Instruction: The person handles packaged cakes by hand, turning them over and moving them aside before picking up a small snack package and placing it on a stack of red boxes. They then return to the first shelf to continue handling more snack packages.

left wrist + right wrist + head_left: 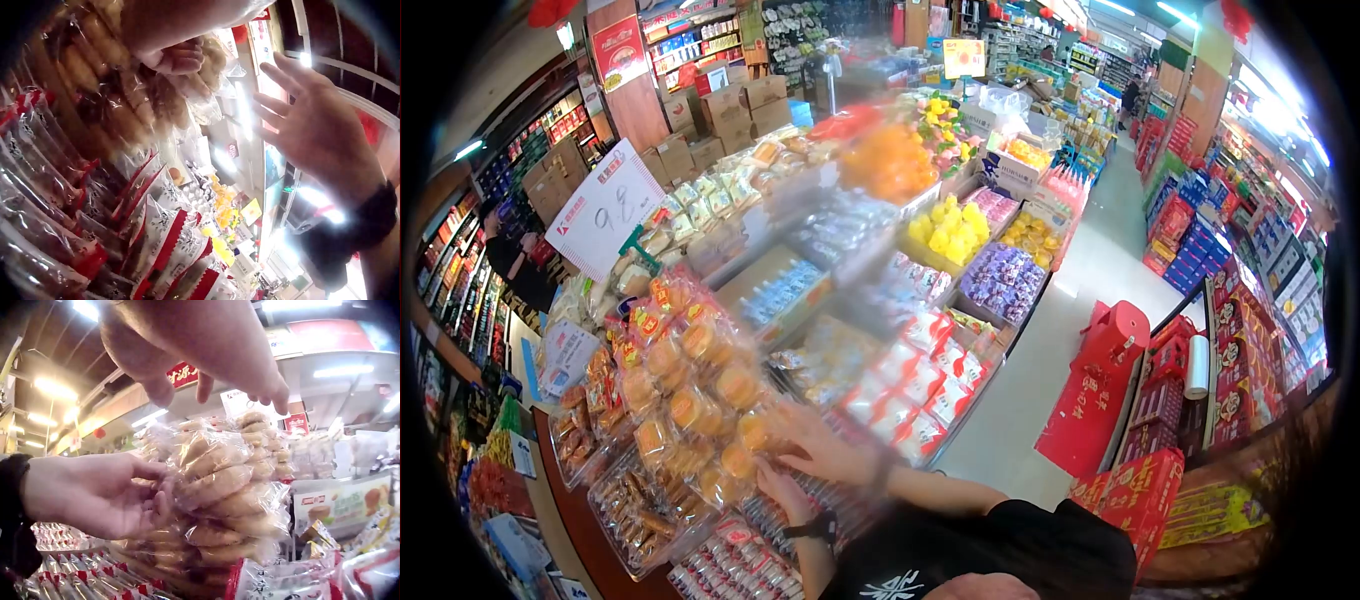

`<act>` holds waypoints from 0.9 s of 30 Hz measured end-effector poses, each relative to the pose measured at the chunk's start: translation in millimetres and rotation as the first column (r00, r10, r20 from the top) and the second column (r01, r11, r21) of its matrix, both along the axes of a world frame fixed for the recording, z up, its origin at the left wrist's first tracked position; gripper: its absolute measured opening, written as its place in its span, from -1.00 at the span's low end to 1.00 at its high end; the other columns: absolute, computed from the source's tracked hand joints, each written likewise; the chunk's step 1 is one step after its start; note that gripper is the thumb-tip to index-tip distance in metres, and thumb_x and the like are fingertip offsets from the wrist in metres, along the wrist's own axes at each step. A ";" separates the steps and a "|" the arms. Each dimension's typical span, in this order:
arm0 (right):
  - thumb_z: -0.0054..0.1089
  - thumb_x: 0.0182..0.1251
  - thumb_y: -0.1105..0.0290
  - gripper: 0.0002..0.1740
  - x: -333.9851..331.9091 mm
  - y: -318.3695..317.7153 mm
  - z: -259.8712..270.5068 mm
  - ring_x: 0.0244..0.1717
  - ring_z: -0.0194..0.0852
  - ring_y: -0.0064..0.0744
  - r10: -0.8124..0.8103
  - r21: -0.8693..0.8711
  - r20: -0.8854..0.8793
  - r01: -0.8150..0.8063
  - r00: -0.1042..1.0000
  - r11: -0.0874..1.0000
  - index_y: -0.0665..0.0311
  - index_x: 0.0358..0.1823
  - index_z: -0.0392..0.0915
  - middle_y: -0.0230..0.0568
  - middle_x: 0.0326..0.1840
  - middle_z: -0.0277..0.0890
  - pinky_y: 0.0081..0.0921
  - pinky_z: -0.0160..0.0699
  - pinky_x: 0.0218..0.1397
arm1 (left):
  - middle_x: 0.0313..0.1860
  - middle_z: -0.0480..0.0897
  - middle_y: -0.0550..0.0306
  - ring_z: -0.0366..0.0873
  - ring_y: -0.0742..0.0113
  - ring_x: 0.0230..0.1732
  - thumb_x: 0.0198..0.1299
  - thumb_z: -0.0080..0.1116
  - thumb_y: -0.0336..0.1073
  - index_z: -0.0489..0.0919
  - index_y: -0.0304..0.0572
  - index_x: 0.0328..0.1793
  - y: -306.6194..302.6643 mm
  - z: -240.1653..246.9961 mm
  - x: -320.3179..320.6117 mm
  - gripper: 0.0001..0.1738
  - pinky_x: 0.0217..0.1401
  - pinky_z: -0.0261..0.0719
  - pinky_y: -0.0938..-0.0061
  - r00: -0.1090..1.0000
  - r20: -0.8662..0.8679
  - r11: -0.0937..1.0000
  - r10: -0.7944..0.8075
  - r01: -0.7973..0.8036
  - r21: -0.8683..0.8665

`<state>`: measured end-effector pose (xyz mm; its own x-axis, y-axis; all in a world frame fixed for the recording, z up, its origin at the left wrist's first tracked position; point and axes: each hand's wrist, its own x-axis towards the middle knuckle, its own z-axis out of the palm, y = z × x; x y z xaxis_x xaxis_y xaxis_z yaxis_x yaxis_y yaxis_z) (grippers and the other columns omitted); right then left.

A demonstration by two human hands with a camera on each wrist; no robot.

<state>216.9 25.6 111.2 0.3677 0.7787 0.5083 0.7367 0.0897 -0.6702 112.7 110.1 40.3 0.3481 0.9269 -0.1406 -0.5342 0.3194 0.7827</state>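
Round golden pastries in clear plastic bags (695,410) are piled high at the front left of the display in the head view. My left hand (103,494) reaches this pile from the side, thumb and bent fingers at the edge of one bagged pastry (215,487). In the left wrist view the curled fingers (181,59) of that hand lie against the bags. Above it my right hand (825,447) stays close to the pile, fingers extended and nothing held. The left wrist view shows this right hand (315,125) with its fingers spread.
Red-and-white packets (925,385) fill a bin on the right. Twisted snacks in a clear tray (640,515) stand left of the hands. A price sign (605,210) rises behind the pile. An aisle (1025,400) with a red stool (1115,335) runs along the right.
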 end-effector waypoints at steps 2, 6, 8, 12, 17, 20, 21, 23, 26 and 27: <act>0.30 0.27 0.23 -0.41 -1.9 -8.7 1.4 0.62 -0.15 0.17 -0.008 -0.023 0.008 0.008 1.000 1.000 0.10 0.34 0.42 0.14 0.60 -0.04 0.05 -0.16 0.63 | -0.20 0.57 0.31 0.51 0.51 -0.17 0.49 0.05 -0.01 0.55 -0.15 -0.03 0.4 3.4 2.4 -0.66 -0.09 0.50 0.57 1.000 -0.005 1.000 -0.001 0.001 -0.002; 0.30 0.28 0.21 -0.41 -2.1 -23.3 5.8 0.63 -0.18 0.15 -0.013 -0.022 0.006 0.013 1.000 1.000 0.07 0.34 0.42 0.13 0.60 -0.04 0.07 -0.19 0.64 | -0.28 0.51 0.34 0.46 0.53 -0.25 0.48 0.05 0.03 0.53 -0.12 -0.11 7.0 -6.2 -2.3 -0.64 -0.15 0.49 0.56 0.998 0.012 0.998 -0.064 0.064 -0.003; 0.30 0.29 0.21 -0.43 -3.3 -34.7 10.3 0.63 -0.18 0.15 -0.029 -0.049 -0.016 0.028 0.999 0.998 0.06 0.33 0.42 0.13 0.60 -0.04 0.08 -0.20 0.64 | -0.31 0.50 0.35 0.45 0.53 -0.28 0.48 0.05 0.05 0.53 -0.12 -0.15 8.5 -12.3 -4.3 -0.63 -0.17 0.48 0.55 0.996 0.001 0.996 -0.088 0.088 -0.014; 0.31 0.28 0.21 -0.46 -9.2 -66.7 40.4 0.60 -0.10 0.18 -0.065 -0.132 -0.017 0.062 0.998 0.989 0.07 0.28 0.45 0.14 0.57 0.01 0.10 -0.15 0.63 | -0.34 0.50 0.33 0.46 0.52 -0.30 0.46 0.08 0.06 0.50 -0.10 -0.22 2.8 -9.1 -8.9 -0.61 -0.17 0.49 0.55 0.995 -0.021 0.995 -0.098 0.097 -0.013; 0.34 0.26 0.21 -0.49 -16.3 -90.3 32.9 0.58 -0.04 0.20 -0.096 -0.021 0.010 0.096 0.995 0.995 0.11 0.23 0.48 0.16 0.54 0.06 0.09 -0.05 0.60 | -0.33 0.52 0.27 0.48 0.46 -0.28 0.44 0.11 0.06 0.49 -0.11 -0.24 -3.0 -22.8 -12.7 -0.60 -0.11 0.52 0.52 0.999 0.028 1.000 -0.024 0.024 -0.004; 0.34 0.26 0.20 -0.49 -19.9 -101.8 19.8 0.58 -0.03 0.21 -0.129 0.022 0.027 0.128 0.991 0.992 0.13 0.22 0.50 0.16 0.54 0.07 0.05 0.00 0.59 | -0.32 0.53 0.24 0.49 0.42 -0.26 0.44 0.11 0.06 0.50 -0.12 -0.23 -8.3 -14.9 -15.3 -0.61 -0.07 0.53 0.49 0.998 0.044 0.998 -0.037 0.039 -0.042; 0.35 0.25 0.20 -0.49 -20.6 -105.2 14.1 0.57 -0.03 0.21 -0.130 0.022 0.008 0.130 0.991 0.991 0.13 0.21 0.50 0.16 0.54 0.07 0.04 0.01 0.59 | -0.32 0.53 0.24 0.50 0.41 -0.25 0.44 0.11 0.05 0.50 -0.12 -0.22 -6.1 -19.5 -16.8 -0.61 -0.06 0.53 0.48 0.998 0.034 0.997 -0.049 0.051 -0.058; 0.38 0.23 0.19 -0.49 -24.2 -113.5 14.2 0.55 0.02 0.21 -0.143 -0.011 0.036 0.144 0.989 0.990 0.14 0.19 0.53 0.16 0.52 0.11 -0.02 0.08 0.56 | -0.32 0.55 0.22 0.51 0.40 -0.23 0.45 0.09 0.04 0.51 -0.13 -0.22 -7.3 -22.8 -20.6 -0.62 -0.05 0.54 0.47 0.996 0.021 0.995 -0.085 0.086 -0.046; 0.40 0.21 0.19 -0.48 -27.5 -114.5 -16.1 0.53 0.06 0.20 -0.146 -0.022 -0.017 0.146 0.989 0.989 0.13 0.19 0.54 0.15 0.50 0.15 -0.02 0.11 0.54 | -0.32 0.58 0.20 0.54 0.39 -0.21 0.47 0.07 0.01 0.54 -0.14 -0.22 -21.3 -26.6 -28.1 -0.63 -0.04 0.54 0.46 0.994 -0.019 0.994 -0.108 0.108 -0.027; 0.42 0.20 0.20 -0.47 -25.3 -115.2 -20.7 0.51 0.09 0.17 -0.114 -0.017 -0.006 0.114 0.993 0.993 0.13 0.19 0.54 0.14 0.47 0.20 0.00 0.12 0.52 | -0.33 0.59 0.19 0.55 0.39 -0.22 0.48 0.06 0.00 0.54 -0.15 -0.21 -57.2 34.8 -29.6 -0.64 -0.05 0.54 0.45 0.979 -0.019 0.979 -0.204 0.205 0.020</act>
